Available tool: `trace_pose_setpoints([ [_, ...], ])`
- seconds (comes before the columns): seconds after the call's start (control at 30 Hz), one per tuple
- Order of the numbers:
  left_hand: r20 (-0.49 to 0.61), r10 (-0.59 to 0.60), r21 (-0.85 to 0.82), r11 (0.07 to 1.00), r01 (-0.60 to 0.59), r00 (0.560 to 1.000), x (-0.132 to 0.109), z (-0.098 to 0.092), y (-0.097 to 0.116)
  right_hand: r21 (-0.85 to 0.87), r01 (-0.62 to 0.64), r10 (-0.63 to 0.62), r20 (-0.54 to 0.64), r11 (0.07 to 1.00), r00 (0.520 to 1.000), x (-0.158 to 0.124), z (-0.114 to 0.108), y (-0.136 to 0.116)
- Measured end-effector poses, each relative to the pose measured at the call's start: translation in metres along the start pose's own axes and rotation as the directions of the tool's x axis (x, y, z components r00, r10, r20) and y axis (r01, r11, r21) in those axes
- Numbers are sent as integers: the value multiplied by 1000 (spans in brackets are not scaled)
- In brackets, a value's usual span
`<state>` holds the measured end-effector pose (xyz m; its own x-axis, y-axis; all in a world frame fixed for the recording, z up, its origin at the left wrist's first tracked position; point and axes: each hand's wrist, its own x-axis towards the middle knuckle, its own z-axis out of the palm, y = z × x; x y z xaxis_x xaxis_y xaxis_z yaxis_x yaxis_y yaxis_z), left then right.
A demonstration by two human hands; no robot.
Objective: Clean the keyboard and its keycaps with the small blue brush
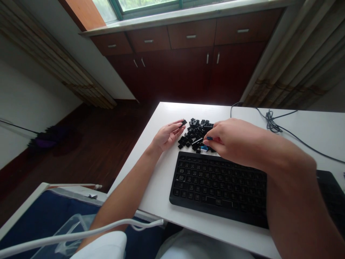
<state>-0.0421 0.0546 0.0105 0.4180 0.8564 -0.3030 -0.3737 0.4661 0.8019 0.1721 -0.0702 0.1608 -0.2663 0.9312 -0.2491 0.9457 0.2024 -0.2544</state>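
Note:
My left hand (166, 136) pinches a black keycap (183, 123) beside the left edge of a heap of loose black keycaps (198, 131). Over the right side of that heap, my right hand (229, 138) is closed, with a small blue piece (209, 138) at its fingertips; most of this piece is hidden by the fingers. Another blue piece (204, 148) lies just below, at the heap's near edge. Closer to me rests a black keyboard (215, 180) with its keycaps off. My right forearm covers part of its right side.
The white table (151, 176) carries all of this. A black cable (272, 120) lies bundled at the back right and trails to the right edge. A chair with blue fabric (35, 212) stands at the lower left, and dark red cabinets (175, 72) line the wall beyond.

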Motion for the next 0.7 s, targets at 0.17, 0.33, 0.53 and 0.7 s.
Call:
trace_pose_setpoints([
  [0.17,-30,315,396,875,-278,949,0,-2,-3,23,-92,91,59,995,994,-8,0,8],
  [0.33,226,621,789,335,-515,750,-5,3,-10,62,-88,84,66,994,994,-10,1,8],
  [0.53,466,595,804,25,-594,655,-6,4,-15,57,-25,24,12,998,1000,-11,3,5],
  [0.7,447,600,820,23,-572,664,-3,2,-16,70,-36,30,87,997,996,-9,4,-3],
])
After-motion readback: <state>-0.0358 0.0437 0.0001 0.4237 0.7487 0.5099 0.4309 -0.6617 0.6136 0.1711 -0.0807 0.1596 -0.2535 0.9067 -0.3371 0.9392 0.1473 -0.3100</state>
